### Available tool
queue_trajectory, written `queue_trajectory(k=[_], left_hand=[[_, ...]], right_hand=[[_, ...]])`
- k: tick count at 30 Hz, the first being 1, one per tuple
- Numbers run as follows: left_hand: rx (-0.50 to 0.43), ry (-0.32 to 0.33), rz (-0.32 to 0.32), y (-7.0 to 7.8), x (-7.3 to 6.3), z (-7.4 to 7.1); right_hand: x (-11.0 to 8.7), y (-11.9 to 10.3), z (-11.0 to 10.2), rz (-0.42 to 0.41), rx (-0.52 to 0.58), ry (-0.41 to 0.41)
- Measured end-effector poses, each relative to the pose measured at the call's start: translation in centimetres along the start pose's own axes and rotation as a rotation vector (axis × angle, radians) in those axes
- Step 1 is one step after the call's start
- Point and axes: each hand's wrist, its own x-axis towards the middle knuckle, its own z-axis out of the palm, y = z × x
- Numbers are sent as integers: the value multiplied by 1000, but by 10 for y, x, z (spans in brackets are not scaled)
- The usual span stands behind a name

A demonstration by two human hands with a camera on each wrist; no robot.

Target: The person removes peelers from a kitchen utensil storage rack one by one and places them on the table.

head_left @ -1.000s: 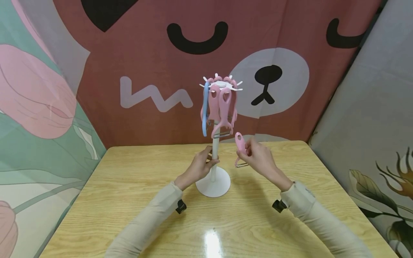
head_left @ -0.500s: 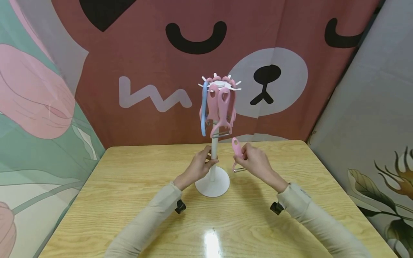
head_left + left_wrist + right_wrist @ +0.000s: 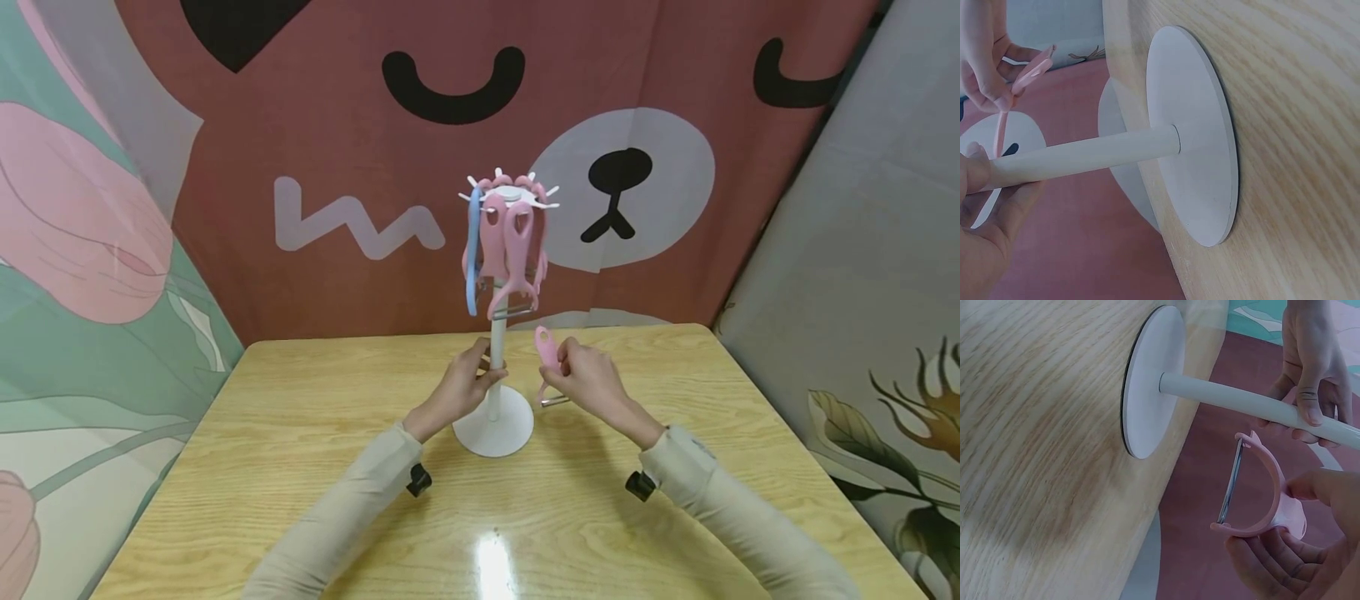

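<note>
My left hand (image 3: 467, 382) grips the white post (image 3: 1085, 157) of an upright stand, a little above its round base (image 3: 493, 435). Between the thumb and fingers of my right hand (image 3: 592, 379) is a pink peeler (image 3: 1272, 503), its handle up and its metal blade (image 3: 1230, 481) downward, just right of the post and apart from it. Several pink peelers (image 3: 517, 250) and a blue peeler (image 3: 473, 250) hang from the white hooks (image 3: 512, 195) at the stand's top. Some of the hanging peelers hide one another.
The stand rests on a wooden table (image 3: 315, 467). Behind it hangs a reddish cloth (image 3: 337, 125) with a bear face, close to the table's back edge. Patterned cloths (image 3: 82, 250) rise at the left and right sides.
My right hand has lowered the pink peeler and moved it slightly left, toward the post. My left hand keeps its grip on the post.
</note>
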Motion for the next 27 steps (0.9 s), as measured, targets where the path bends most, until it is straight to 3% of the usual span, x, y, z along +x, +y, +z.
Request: queue_trajectory(k=[18, 27], left_hand=[[1, -6, -7, 1, -1, 0], [-3, 1, 2, 1, -1, 1]], right_hand=[[-5, 8, 14, 40, -47, -91], [-7, 6, 22, 74, -78, -185]])
